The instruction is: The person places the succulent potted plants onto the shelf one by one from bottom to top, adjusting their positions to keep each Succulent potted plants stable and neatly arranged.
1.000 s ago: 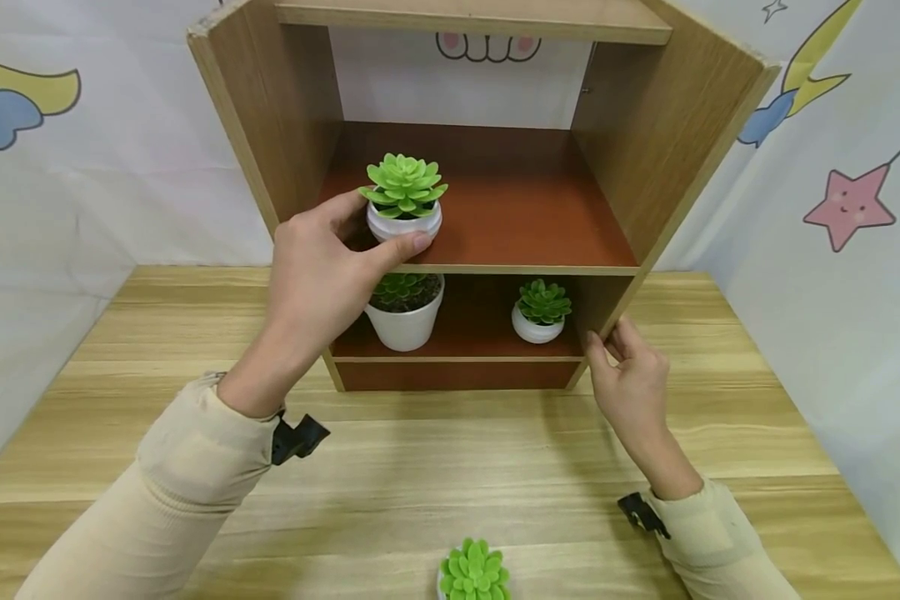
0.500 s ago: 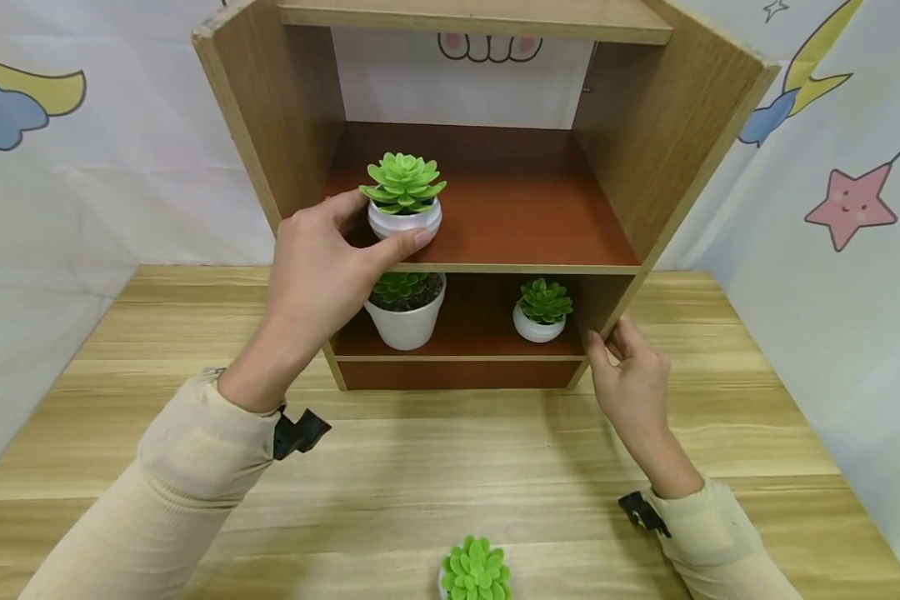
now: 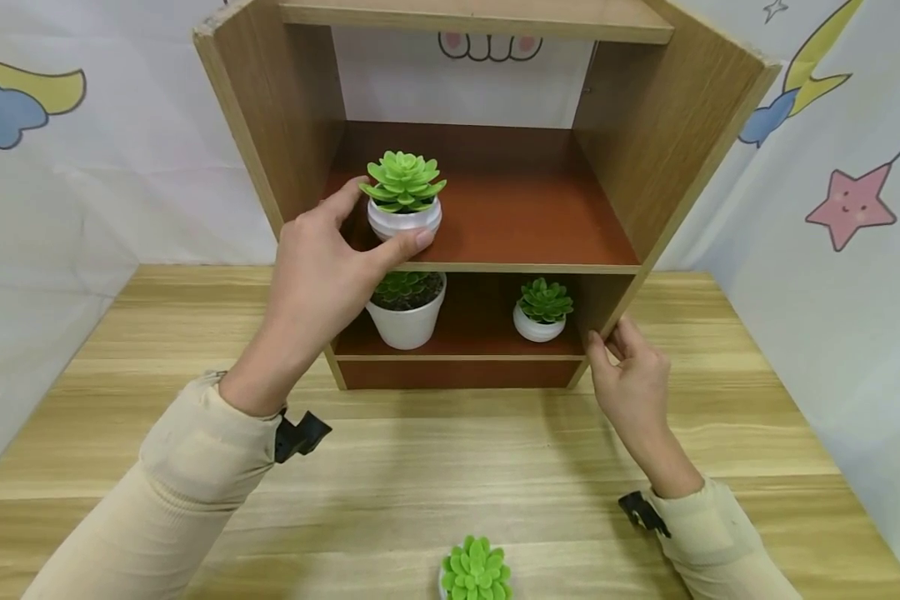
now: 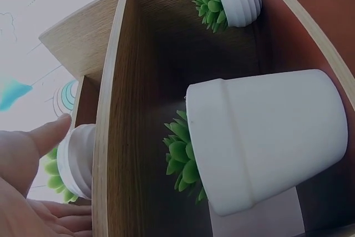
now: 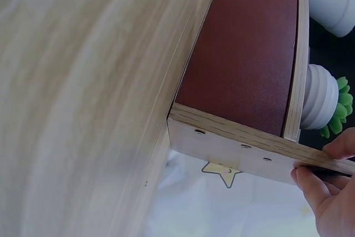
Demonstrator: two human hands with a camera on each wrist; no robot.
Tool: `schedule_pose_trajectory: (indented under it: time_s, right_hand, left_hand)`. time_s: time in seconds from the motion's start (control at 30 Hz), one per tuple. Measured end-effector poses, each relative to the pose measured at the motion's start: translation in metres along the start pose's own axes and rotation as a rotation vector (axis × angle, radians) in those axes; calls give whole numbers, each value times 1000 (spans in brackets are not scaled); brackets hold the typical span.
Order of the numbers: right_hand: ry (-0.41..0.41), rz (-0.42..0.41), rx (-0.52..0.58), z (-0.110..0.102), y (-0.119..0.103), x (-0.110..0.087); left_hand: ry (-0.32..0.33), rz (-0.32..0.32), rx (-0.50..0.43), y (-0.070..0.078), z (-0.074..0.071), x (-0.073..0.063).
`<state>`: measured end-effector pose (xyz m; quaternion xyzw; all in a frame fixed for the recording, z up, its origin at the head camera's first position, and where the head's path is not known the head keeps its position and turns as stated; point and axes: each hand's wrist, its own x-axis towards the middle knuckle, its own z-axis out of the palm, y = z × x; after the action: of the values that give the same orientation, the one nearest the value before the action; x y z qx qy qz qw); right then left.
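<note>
A bright green succulent in a small white pot (image 3: 403, 220) is at the front left of the upper red-brown shelf (image 3: 525, 204). My left hand (image 3: 318, 271) holds that pot from the left, thumb in front and fingers on its far side. In the left wrist view the thumb (image 4: 52, 134) lies along the pot. At the lower right of the wooden shelf unit, my right hand (image 3: 633, 375) pinches the front edge of the side panel (image 5: 236, 140) between thumb and fingers.
Below stand a larger white pot with a succulent (image 3: 408, 323) at left and a small potted succulent (image 3: 542, 312) at right. Another bright green succulent (image 3: 476, 571) sits near the table's front edge. White patterned cloth (image 3: 832, 317) surrounds the wooden table (image 3: 450, 467).
</note>
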<state>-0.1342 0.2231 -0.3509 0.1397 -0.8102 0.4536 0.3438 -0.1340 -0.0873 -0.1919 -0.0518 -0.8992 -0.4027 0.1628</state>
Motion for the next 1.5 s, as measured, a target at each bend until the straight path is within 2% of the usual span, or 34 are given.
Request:
schedule_pose_trajectory:
  time_s: [0.23, 0.5, 0.67, 0.8, 1.0, 1.13, 1.3, 1.5]
  right_hand:
    - [-1, -3, 2, 1, 0, 0]
    - [17, 6, -25, 3, -1, 0]
    - [9, 17, -31, 1, -2, -1]
    - [17, 16, -28, 1, -9, 0]
    - [24, 10, -2, 0, -32, 4]
    - [26, 4, 1, 0, -33, 4]
    - [26, -4, -18, 2, -14, 2]
    - [16, -11, -20, 2, 1, 0]
  left_hand:
    - [5, 32, 22, 0, -3, -7]
    - [59, 131, 40, -1, 0, -14]
    - [65, 136, 38, -2, -1, -17]
    - [74, 140, 32, -2, -2, -21]
    - [94, 163, 10, 0, -7, -30]
    - [106, 221, -5, -1, -6, -35]
    - [159, 331, -12, -3, -3, -40]
    - [218, 427, -11, -6, -1, -45]
